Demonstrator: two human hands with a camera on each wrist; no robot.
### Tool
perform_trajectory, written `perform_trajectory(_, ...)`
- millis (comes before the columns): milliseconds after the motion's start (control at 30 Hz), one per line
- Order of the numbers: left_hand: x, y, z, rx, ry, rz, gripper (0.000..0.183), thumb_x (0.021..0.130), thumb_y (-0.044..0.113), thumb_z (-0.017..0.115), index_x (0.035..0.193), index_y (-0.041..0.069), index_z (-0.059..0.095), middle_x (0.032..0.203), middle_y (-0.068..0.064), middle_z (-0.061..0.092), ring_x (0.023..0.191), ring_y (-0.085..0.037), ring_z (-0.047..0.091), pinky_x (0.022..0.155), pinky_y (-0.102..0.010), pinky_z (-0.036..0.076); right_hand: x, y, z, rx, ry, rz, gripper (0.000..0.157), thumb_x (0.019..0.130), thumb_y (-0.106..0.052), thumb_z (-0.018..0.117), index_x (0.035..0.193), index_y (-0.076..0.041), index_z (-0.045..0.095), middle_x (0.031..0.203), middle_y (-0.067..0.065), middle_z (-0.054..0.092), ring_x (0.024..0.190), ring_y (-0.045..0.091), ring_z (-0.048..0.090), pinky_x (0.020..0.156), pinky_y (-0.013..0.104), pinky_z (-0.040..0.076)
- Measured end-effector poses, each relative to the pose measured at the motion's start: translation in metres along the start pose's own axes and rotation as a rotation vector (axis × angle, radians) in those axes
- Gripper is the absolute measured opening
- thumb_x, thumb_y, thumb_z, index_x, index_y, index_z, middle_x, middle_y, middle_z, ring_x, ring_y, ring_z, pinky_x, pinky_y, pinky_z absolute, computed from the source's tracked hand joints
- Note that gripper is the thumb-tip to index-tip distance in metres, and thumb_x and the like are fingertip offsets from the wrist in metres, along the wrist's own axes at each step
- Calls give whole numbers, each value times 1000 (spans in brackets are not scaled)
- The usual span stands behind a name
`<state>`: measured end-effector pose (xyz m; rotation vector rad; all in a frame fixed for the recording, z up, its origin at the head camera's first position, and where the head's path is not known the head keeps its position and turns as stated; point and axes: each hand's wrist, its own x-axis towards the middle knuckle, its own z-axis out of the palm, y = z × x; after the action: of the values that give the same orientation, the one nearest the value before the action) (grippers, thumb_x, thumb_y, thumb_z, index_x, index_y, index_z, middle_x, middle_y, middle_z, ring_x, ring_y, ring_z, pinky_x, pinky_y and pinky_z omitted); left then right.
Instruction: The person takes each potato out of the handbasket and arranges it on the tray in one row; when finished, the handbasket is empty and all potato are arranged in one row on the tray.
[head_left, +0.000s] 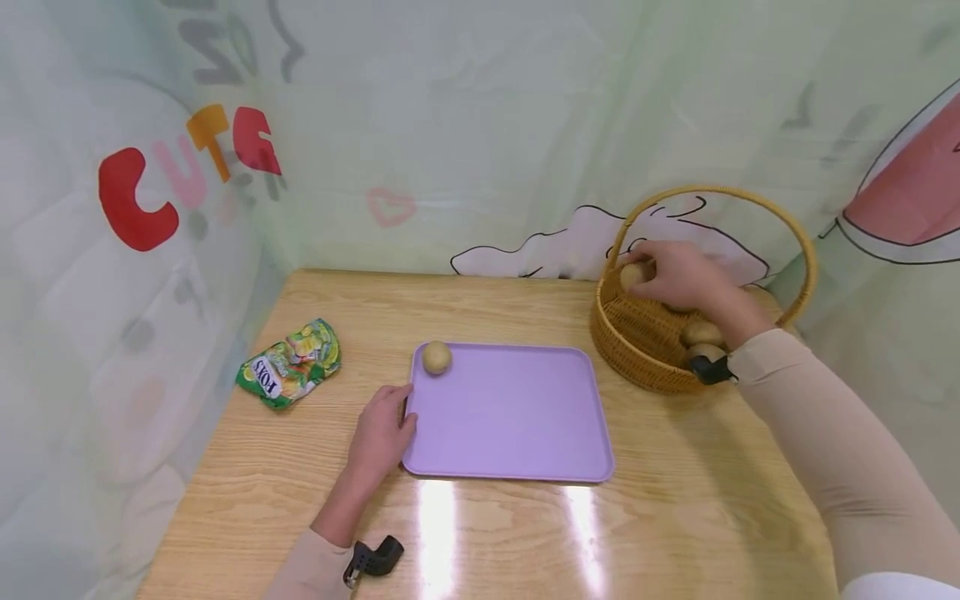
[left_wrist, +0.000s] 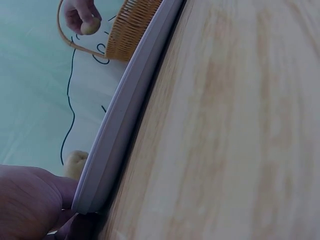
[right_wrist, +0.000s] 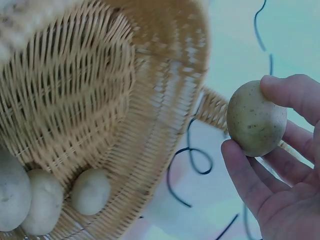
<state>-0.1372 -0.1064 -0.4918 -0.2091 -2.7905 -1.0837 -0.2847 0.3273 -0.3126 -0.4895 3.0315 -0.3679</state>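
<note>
Over the far left part of the wicker basket, my right hand holds a potato between thumb and fingertips. More potatoes lie inside the basket, partly hidden by my forearm in the head view. My left hand grips the left edge of a lilac tray, its thumb at the rim; in the left wrist view the fingers partly vanish beneath the tray. One potato sits in the tray's far left corner, a little beyond my left hand.
A green crumpled snack bag lies on the wooden table, left of the tray. The basket's tall arched handle rises around my right hand and forearm. Printed curtains hang behind the table and at both sides.
</note>
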Motion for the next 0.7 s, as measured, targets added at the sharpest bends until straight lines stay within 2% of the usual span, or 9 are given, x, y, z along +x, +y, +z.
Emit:
perform_trajectory(233,7,-4,1,7,16,15,44,85,7,71,127,-3,61,114,-15,62,84,-21,58,79,-36,52,4,-25,-1,-29,33,-78,42,82,-23,76,118,-6,64,103,11,64,86,26,53,75,43,45)
perform_trajectory(467,8,-7,2,1,31,26,43,84,6,71,126,-3,62,113,-15,63,84,-21,58,80,-38,52,0,-50,3,13,20,-122,44,81,-17,78,120,-4,63,94,8,62,80,24,51,71,40,44)
perform_trajectory(700,6,-4,1,-6,23,12,45,85,6,72,127,-3,61,114,-15,63,84,-22,58,81,-38,52,0,-70,11,30,42,-193,44,79,-17,79,119,-4,64,108,8,66,85,22,54,76,40,45)
